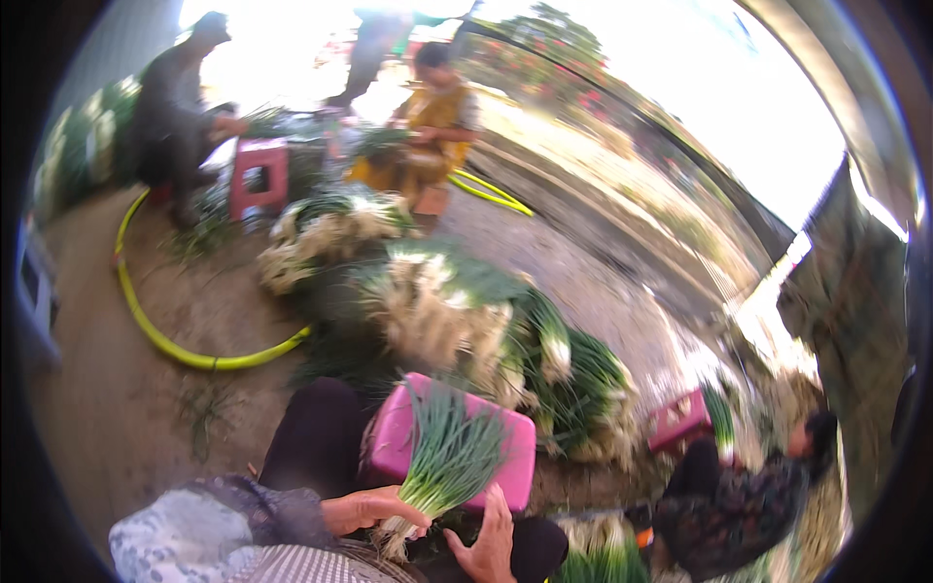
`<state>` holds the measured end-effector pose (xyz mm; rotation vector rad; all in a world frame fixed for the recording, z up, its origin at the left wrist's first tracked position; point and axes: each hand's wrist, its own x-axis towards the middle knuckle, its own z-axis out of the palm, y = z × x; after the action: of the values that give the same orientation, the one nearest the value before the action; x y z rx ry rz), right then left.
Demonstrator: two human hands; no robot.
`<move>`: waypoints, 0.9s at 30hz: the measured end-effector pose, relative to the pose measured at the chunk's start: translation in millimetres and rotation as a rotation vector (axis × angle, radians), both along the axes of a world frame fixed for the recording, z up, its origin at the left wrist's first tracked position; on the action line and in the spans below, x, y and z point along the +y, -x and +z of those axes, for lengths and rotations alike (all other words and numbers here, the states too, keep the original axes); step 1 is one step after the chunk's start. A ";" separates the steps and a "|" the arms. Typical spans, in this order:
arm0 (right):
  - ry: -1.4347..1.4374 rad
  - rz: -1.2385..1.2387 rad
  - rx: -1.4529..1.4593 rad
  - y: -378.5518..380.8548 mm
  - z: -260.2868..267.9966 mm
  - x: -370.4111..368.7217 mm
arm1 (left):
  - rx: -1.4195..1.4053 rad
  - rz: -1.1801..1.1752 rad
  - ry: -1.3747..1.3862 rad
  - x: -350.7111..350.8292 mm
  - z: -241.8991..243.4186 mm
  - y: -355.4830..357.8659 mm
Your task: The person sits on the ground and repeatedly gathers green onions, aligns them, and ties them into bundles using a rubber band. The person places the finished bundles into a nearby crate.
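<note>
My left hand (pixel 379 508) is closed round the lower white stems of a bunch of green onions (pixel 448 455). The roots hang below the fist, and the green leaves fan up and to the right over a pink plastic stool (pixel 521 452) between my knees. My right hand (pixel 487 543) is just right of the bunch, palm towards it, fingers apart, holding nothing. Past the stool lies a large heap of green onions (pixel 437 313), roots showing.
A yellow hose (pixel 146 331) curves over the floor at the left. Two people sit at the far side near a red stool (pixel 260 178); another figure stands behind them. At the right, a person (pixel 736 503) sits by a pink stool (pixel 678 420). More onions (pixel 601 557) lie at the bottom.
</note>
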<state>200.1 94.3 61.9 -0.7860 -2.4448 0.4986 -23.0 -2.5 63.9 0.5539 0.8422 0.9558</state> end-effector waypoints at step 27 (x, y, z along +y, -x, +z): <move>-0.252 -1.181 -0.728 -287.0 78.4 22.0 | 0.435 -0.020 -0.214 123.4 35.2 -37.2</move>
<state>487.1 116.3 140.4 -2.2893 -1.9678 -0.6244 14.2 120.9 99.1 0.9755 1.1247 0.9262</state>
